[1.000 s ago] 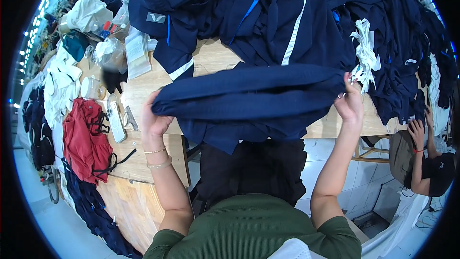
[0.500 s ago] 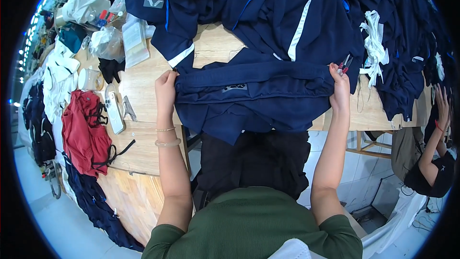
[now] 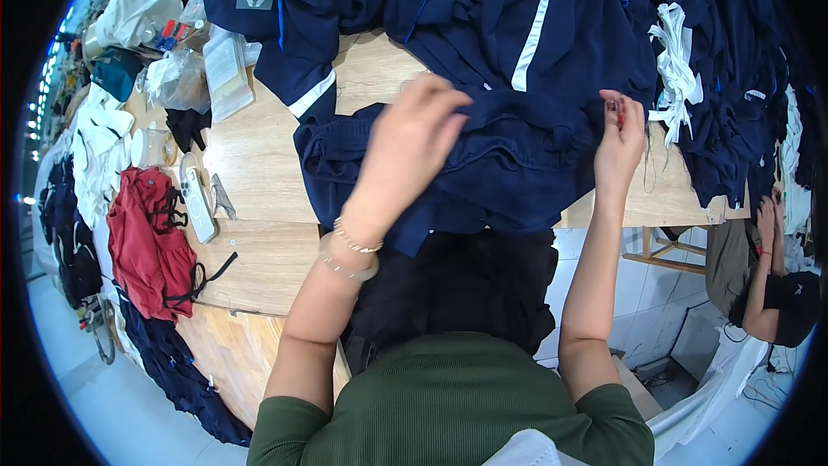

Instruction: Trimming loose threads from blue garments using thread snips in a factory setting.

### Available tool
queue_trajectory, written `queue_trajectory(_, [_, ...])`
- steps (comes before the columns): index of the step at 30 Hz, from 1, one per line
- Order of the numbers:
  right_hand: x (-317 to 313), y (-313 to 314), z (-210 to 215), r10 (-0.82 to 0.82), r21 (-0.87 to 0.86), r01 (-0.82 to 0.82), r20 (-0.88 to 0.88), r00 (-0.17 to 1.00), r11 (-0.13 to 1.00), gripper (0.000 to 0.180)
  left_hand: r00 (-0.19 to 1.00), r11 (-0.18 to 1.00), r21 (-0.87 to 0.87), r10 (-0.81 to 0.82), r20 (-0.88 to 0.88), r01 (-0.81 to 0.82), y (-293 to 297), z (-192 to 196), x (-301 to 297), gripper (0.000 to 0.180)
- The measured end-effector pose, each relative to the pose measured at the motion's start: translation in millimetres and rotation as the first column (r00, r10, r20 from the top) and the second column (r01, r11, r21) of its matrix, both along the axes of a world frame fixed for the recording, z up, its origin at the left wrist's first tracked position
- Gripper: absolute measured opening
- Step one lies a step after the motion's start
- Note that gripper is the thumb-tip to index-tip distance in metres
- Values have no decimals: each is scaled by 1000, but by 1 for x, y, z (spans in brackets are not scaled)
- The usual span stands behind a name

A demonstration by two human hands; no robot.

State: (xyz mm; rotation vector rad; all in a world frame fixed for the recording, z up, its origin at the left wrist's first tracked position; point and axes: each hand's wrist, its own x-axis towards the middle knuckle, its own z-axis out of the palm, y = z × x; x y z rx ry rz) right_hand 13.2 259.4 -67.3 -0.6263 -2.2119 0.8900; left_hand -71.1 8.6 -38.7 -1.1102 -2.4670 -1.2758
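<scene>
A pair of navy trousers [image 3: 509, 181] with a gathered elastic waistband lies bunched at the table's near edge. Above its left half hovers my left hand [image 3: 421, 125], slightly blurred, fingers loosely bent, thumb apart and nothing visible between them. My right hand [image 3: 619, 142] is at the garment's right end, closed around small red-handled thread snips [image 3: 617, 112]. The snips' blades are hard to make out from here. Whether the right fingers also touch the cloth I cannot tell.
Piled navy garments [image 3: 535, 26] with white and blue stripes cover the far side. White strips [image 3: 674, 60] lie at right. Leftward are a red garment [image 3: 147, 242], a pale phone [image 3: 200, 207] and plastic bags [image 3: 177, 78]. A co-worker's hands [image 3: 768, 220] show far right.
My left hand has let go of the waistband's left end and moved right over the cloth. The waistband, stretched straight before, now lies slack. My right hand has shifted slightly rightward, still with the snips.
</scene>
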Motion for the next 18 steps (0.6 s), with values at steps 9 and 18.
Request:
queue_trajectory(9, [-6,-23,30,256,-469,-249,-49,965,848,15,998,988,-147,-52,20,54,34,-40,-22,5])
queue_trajectory(18, [-14,-44,21,470,-328,-423,76,879,845,19,894,996,28,67,444,-89,23,-35,-31,8])
